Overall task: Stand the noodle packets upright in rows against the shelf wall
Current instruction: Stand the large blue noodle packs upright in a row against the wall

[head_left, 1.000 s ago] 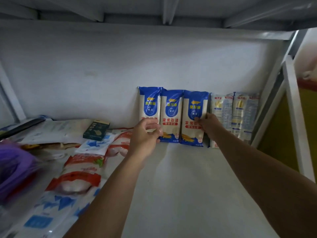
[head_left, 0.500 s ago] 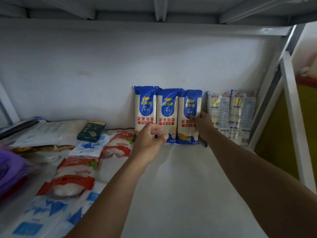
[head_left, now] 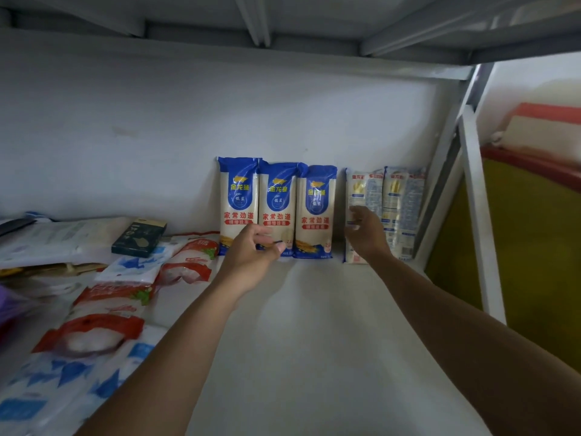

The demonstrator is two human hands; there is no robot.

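Three blue-topped noodle packets [head_left: 239, 206] [head_left: 277, 212] [head_left: 316, 212] stand upright side by side against the white shelf wall [head_left: 157, 146]. Right of a small gap, two pale noodle packets [head_left: 361, 190] [head_left: 402, 209] also stand against the wall. My left hand [head_left: 251, 253] hovers in front of the lower parts of the left and middle blue packets, fingers loosely curled and holding nothing. My right hand [head_left: 366, 236] is in front of the left pale packet, its bent fingers near that packet's left edge. I cannot tell if they touch it.
Red-and-white bags [head_left: 100, 328] and blue-and-white bags [head_left: 63, 382] lie flat on the left of the shelf [head_left: 314, 341], with a dark green box [head_left: 140, 237] behind them. A white shelf post [head_left: 481, 215] closes the right side. Another shelf board [head_left: 314, 20] hangs overhead.
My right hand has left the rightmost blue packet and moved right, in front of the pale packet. My left hand has let go of the blue packets' lower edge. The blue packets stand straighter.
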